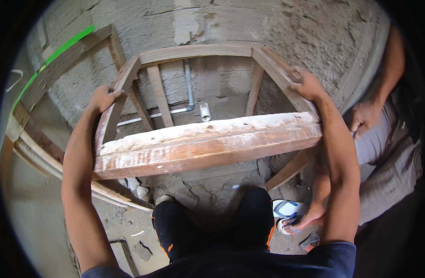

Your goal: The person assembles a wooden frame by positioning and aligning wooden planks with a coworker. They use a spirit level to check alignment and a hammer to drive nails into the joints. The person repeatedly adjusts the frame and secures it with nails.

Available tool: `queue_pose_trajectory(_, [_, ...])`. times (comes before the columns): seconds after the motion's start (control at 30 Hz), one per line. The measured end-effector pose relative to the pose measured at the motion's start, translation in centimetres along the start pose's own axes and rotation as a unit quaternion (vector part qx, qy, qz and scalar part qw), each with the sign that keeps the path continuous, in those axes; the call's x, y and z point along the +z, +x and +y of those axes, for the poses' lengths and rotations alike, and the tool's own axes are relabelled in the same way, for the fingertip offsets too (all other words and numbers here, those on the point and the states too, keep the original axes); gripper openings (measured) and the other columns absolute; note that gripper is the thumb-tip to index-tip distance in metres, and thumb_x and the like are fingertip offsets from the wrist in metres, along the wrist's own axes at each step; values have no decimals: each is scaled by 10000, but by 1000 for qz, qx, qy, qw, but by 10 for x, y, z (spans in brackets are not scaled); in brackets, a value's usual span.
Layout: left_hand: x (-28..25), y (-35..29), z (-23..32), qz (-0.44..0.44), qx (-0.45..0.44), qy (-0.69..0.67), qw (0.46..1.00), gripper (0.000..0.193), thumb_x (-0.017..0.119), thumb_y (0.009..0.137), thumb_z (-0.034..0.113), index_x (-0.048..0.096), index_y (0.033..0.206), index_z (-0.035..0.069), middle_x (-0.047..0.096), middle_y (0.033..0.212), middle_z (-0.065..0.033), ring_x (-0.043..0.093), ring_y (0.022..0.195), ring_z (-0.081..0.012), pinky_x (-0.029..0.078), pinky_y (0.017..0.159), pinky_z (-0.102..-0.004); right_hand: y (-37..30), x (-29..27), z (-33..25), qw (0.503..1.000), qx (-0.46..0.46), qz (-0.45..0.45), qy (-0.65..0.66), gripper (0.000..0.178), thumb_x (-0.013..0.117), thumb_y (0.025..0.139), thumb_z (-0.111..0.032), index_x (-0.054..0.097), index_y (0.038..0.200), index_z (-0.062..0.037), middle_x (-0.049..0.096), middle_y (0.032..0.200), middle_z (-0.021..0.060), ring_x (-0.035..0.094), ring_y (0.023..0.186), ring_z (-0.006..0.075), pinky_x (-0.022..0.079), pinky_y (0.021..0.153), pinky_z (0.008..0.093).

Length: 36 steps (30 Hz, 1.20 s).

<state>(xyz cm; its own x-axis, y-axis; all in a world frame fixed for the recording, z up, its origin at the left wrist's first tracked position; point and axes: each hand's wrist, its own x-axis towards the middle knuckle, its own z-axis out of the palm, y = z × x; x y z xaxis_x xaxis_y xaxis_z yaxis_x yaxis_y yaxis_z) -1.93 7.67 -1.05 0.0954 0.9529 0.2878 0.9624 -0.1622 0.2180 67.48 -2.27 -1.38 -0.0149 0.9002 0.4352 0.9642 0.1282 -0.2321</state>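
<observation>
A four-sided wooden frame with legs stands before me; its thick reddish-brown front beam is smeared with white. My left hand is closed over the outer edge of the left side rail, fingers partly hidden. Across the frame, my right hand grips the right side rail near its far half. Thinner wooden legs slant down inside from the rails. The front beam lies between my forearms, above my knees.
White and grey pipes and a short white pipe stub stand by the rough block wall. More timber with a green strip is at left. Another person's hand and sandalled foot are close at right. Rubble lies below.
</observation>
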Motion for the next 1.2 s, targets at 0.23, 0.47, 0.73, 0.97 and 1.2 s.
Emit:
queue_pose_trajectory(0.23, [1, 6, -3, -13, 17, 17, 1000, 653, 642, 890, 564, 775, 1027, -61, 743, 909, -303, 762, 885, -393, 547, 846, -476, -3, -3, -1, 999, 22, -6, -27, 659, 824, 829, -317, 613, 1419, -114, 726, 1261, 256, 685, 1191, 428, 532, 1026, 485])
queue_pose_trajectory(0.47, [-2, -1, 3, 3, 8, 32, 999, 660, 637, 873, 588, 794, 1034, -32, 760, 933, -283, 764, 916, -401, 548, 857, -485, -2, 0, 1, 999, 22, 3, -26, 637, 808, 818, -273, 606, 1402, -119, 726, 1250, 248, 696, 1161, 413, 533, 1003, 467])
queue_pose_trajectory(0.73, [2, 4, -1, -14, -28, 23, 999, 698, 675, 828, 652, 837, 1077, 20, 804, 961, -207, 776, 883, -327, 562, 860, -454, 4, 6, 18, 1000, -8, 0, 21, 616, 800, 788, -246, 629, 1363, -111, 729, 1242, 249, 700, 1148, 426, 534, 999, 486])
queue_pose_trajectory(0.97, [-8, -11, 11, 6, -30, 61, 998, 870, 657, 837, 751, 792, 1103, -65, 769, 1081, -304, 765, 988, -410, 577, 880, -486, 11, 13, 36, 990, -25, -18, 136, 603, 714, 815, -49, 592, 1405, -72, 717, 1205, 187, 717, 1069, 274, 547, 969, 388])
queue_pose_trajectory(1.2, [-35, -29, 32, 55, -75, 59, 994, 831, 623, 882, 749, 793, 1154, -18, 767, 1154, -278, 753, 1068, -416, 577, 937, -504, 9, 4, 28, 999, 6, -23, 45, 605, 724, 807, -42, 599, 1398, -62, 728, 1153, 228, 719, 1076, 328, 536, 980, 397])
